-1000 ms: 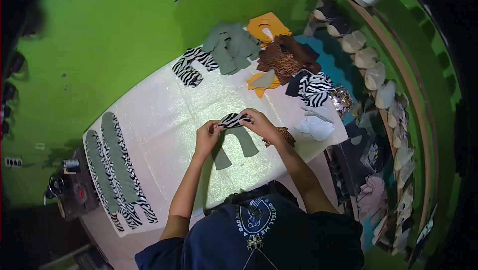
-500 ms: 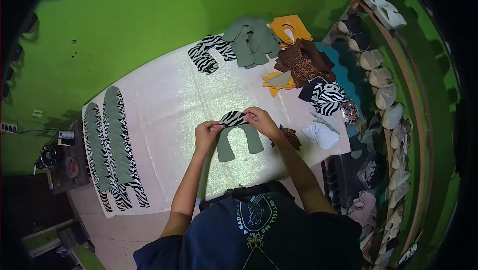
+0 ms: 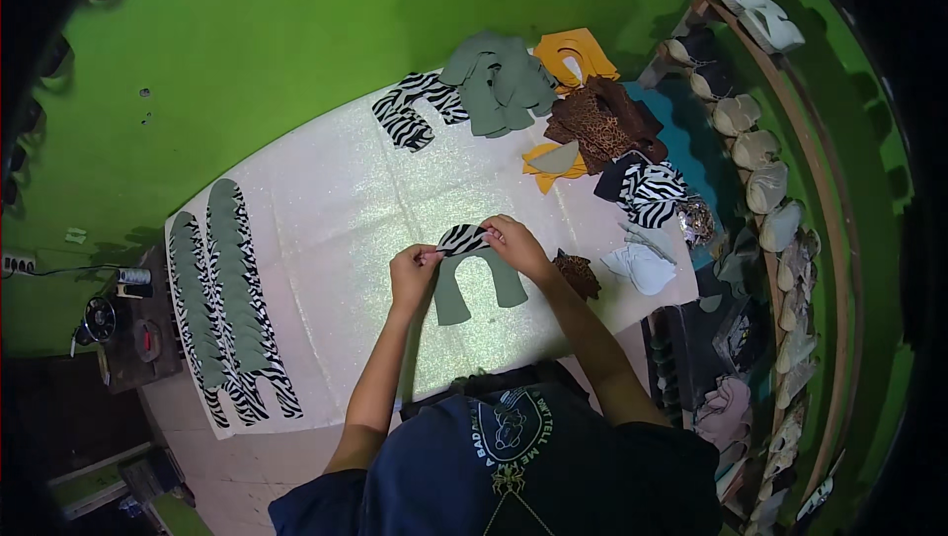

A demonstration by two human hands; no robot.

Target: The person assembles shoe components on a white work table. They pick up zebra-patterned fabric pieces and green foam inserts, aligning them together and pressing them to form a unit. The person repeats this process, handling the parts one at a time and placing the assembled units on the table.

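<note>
Over the pale shimmering sheet on the table, a curved zebra-print fabric piece is stretched between my two hands. My left hand pinches its left end, thumb and fingers closed. The right end is between the fingertips of my right hand. A green U-shaped fabric piece hangs or lies just below it, its curved top meeting the zebra-print piece and its two legs toward me. Whether the two are joined cannot be made out.
Two overlapping rows of green and zebra-print pieces lie at the left. Across the far right are heaps of green pieces, yellow pieces and leopard-print pieces. A rack of shoe forms curves along the right; a dark machine stands left.
Both hands keep their hold on the zebra-print piece and have barely moved. The whole view has shifted slightly.
</note>
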